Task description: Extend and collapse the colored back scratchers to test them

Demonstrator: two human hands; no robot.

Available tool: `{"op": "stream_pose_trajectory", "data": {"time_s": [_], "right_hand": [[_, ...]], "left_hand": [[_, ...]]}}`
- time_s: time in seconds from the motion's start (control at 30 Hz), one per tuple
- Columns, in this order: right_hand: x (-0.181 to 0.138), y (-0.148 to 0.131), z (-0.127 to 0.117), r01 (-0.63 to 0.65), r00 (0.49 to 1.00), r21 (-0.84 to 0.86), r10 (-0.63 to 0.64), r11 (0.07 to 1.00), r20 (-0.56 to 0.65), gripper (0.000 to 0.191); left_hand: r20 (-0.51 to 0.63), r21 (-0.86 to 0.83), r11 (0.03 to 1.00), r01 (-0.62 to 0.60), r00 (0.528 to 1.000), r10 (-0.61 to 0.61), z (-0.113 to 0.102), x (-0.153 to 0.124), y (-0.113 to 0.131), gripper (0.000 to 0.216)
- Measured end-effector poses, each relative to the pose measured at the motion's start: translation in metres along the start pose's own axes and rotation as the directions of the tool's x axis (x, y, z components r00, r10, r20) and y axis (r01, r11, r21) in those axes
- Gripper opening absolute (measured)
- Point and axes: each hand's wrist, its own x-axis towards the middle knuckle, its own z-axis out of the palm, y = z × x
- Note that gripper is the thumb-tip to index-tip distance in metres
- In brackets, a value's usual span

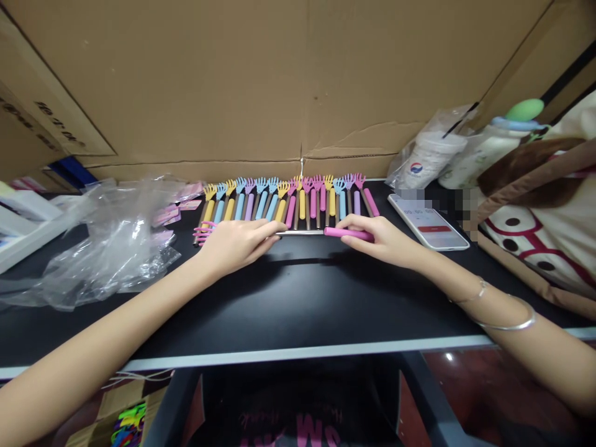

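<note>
A pink back scratcher (307, 233) lies sideways on the black table (298, 304), its metal rod stretched out between my hands. My left hand (237, 243) is closed round the rod near the pink claw end at the left. My right hand (382, 239) grips the pink handle at the right. Just behind them stands a row of several short back scratchers (288, 198) with yellow, blue, purple and pink handles and claw heads, side by side.
Crumpled clear plastic bags (112, 242) lie at the left. A phone (428, 222) rests right of my right hand, with cups (431, 158) and a patterned bag (544, 205) beyond. A cardboard wall (279, 81) backs the table. Boxes sit below the front edge.
</note>
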Motion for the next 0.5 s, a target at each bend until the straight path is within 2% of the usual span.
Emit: {"op": "stream_pose_trajectory", "data": {"time_s": [0.23,0.5], "right_hand": [[-0.0011,0.0025,0.0010,-0.010,0.999,0.001,0.010,1.000,0.034,0.033],[-0.0010,0.0056,-0.0008,0.011,0.999,-0.019,-0.010,1.000,0.046,0.033]], "left_hand": [[-0.032,0.007,1.000,-0.027,0.999,0.027,0.0007,-0.0009,0.0007,0.029],[-0.025,-0.115,0.993,-0.003,1.000,0.000,0.0084,-0.0028,0.0044,0.029]]}}
